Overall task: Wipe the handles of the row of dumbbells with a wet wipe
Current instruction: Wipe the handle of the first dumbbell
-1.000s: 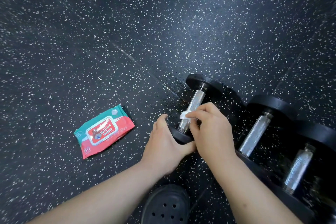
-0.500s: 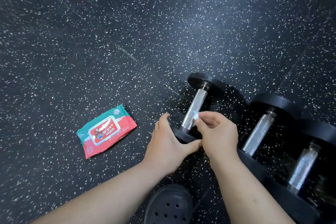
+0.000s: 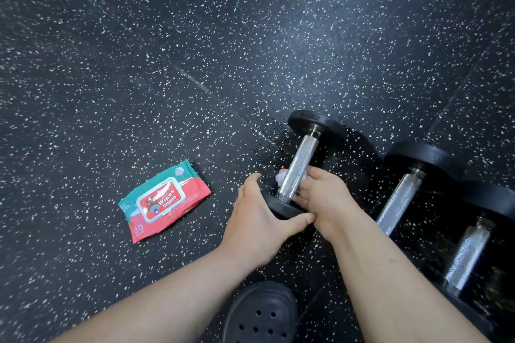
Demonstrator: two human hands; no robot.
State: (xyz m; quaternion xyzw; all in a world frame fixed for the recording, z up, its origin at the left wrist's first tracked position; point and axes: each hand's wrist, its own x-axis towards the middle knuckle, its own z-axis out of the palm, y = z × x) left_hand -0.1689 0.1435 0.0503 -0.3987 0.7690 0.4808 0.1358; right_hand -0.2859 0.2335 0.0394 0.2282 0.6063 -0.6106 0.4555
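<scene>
Clasping dumbbell [image 3: 302,159] rim; left hand [image 3: 259,220]

I noted open floor [image 3: 195,50] ahead; wipes pack [image 3: 164,200] lay left, neighbouring dumbbell [image 3: 401,198] crowded right, shoe [image 3: 262,315] hemmed near side.

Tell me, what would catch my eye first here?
The red-and-green wipes pack stands out on the speckled floor, left of the hands. The left hand grips the first dumbbell by its near end while the right hand wraps a wet wipe round its handle. Two more dumbbells lie to the right.
</scene>
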